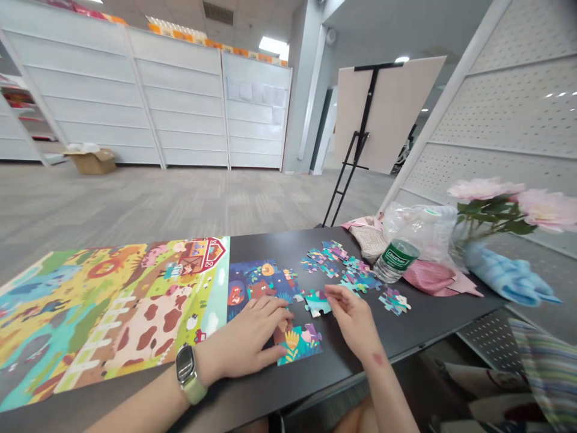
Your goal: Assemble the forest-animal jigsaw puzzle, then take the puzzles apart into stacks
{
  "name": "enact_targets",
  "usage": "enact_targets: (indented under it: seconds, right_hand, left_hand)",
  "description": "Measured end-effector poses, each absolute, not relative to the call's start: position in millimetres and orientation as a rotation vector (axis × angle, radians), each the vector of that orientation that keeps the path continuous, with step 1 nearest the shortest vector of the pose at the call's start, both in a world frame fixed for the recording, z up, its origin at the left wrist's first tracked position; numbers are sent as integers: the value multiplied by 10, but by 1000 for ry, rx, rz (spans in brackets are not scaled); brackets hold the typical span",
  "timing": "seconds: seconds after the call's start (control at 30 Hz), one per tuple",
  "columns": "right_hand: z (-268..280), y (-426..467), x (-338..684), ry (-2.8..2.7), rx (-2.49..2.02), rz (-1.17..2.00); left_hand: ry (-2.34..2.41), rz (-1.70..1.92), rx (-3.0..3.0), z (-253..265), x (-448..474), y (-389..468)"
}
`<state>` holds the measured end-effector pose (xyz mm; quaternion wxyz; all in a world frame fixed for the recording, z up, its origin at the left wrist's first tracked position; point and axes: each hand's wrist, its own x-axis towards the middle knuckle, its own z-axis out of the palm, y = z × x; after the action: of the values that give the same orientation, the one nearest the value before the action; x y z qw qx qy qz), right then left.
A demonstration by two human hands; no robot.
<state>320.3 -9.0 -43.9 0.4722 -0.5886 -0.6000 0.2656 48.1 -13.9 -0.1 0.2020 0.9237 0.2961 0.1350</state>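
Note:
My left hand (247, 337), with a watch (186, 365) on the wrist, lies fingers outstretched over a partly joined jigsaw puzzle (252, 275) of dark blue night scenery with animals. It covers the middle of the puzzle. A joined corner with a yellow flower (293, 341) shows below its fingertips. Just right of the puzzle, my right hand (354, 319) has thumb and fingers closed on the edge of a teal puzzle piece (317, 303). Beyond that hand, loose puzzle pieces (333, 255) lie in a heap, with a smaller cluster (394, 300) farther right.
A finished farm-animal picture (148, 319) covers the table's left side. A water bottle (396, 258) stands behind the loose pieces, near pink cloth (433, 278), a blue cloth bundle (509, 276) and pink flowers (545, 207). An easel (360, 144) stands beyond the black table (347, 367).

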Motion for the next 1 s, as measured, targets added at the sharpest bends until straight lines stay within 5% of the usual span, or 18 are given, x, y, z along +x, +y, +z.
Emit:
enact_targets:
  seconds: [1.0]
  right_hand:
    - [-350,-129,3135,-1681,-1462,573]
  left_hand:
    - [829,402,2576,4,490,-160]
